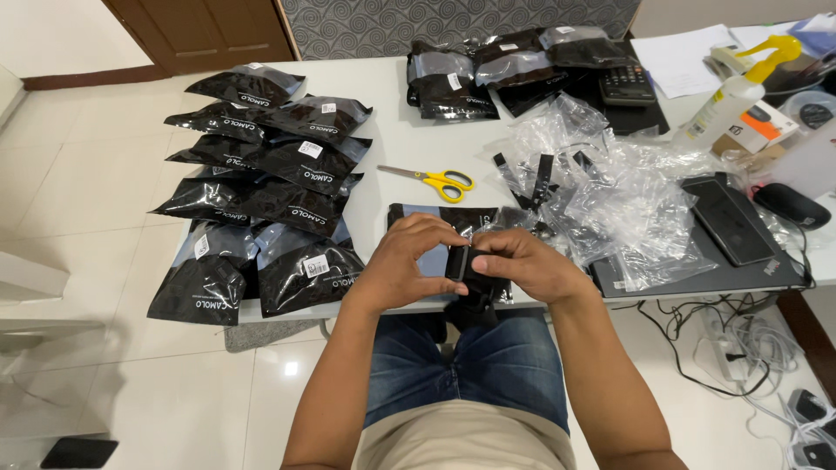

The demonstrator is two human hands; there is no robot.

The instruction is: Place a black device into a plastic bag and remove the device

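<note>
Gripping a small black strap buckle [464,265], both hands' fingers [435,233] clench it above a glossy plastic pouch [435,228] on the white worktop [392,139].

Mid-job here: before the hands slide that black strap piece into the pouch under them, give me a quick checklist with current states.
1. Left hand on black strap piece: ok.
2. Right hand gripping it too: ok.
3. Open pouch lies flat below the hands: ok.
4. Pouch mouth open: cannot tell, hands cover it.
5. Yellow scissors apart from the hands: ok.
6. Loose clear bags crowd the right hand: not ok.
</note>
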